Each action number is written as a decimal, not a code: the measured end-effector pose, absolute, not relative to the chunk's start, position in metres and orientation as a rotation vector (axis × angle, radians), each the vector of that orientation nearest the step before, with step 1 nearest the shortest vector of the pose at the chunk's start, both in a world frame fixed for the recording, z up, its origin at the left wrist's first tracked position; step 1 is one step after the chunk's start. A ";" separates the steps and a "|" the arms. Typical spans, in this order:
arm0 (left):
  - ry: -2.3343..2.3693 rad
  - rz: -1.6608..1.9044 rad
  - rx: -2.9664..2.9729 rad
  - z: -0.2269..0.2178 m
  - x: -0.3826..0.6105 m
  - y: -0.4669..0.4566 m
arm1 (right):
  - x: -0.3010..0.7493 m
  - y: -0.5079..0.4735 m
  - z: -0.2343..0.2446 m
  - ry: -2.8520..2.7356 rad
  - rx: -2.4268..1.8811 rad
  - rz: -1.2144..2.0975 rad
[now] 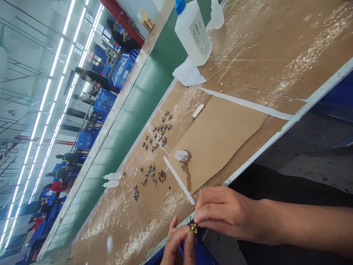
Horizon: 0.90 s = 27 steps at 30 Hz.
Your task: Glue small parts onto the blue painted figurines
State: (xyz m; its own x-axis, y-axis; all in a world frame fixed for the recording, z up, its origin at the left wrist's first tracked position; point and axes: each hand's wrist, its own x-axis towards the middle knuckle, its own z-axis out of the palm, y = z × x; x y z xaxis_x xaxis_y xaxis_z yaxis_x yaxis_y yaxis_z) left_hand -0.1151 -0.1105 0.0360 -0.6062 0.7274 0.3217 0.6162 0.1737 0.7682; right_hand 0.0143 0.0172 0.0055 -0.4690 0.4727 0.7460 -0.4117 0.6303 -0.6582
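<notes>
My left hand (178, 244) and my right hand (223, 211) meet at the near edge of the brown workbench (143, 224). Between their pinched fingertips sits a tiny dark part with red and yellow marks (193, 227). Both hands are closed around it. On the bench beyond lie several small blue-and-brown parts (158, 134) in two loose groups, the nearer group (149, 176) closer to my hands. A small clear cap (182, 155) stands on a cardboard sheet (220, 136).
A large white bottle with a blue cap (193, 31) stands at the far end beside a white paper (189, 73). A white-handled knife (197, 112) and two small white dropper bottles (111, 180) lie on the bench. A green conveyor belt (132, 114) runs alongside. Other people work in the background.
</notes>
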 end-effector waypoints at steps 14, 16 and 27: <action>2.514 1.206 1.525 0.061 -0.250 0.016 | 0.053 0.095 -0.010 -1.783 -0.561 0.585; 2.542 1.187 1.647 0.060 -0.255 0.024 | 0.051 0.095 -0.013 -1.775 -0.602 0.586; 2.293 1.067 2.399 0.056 -0.257 0.024 | 0.049 0.092 -0.012 -1.770 -0.615 0.587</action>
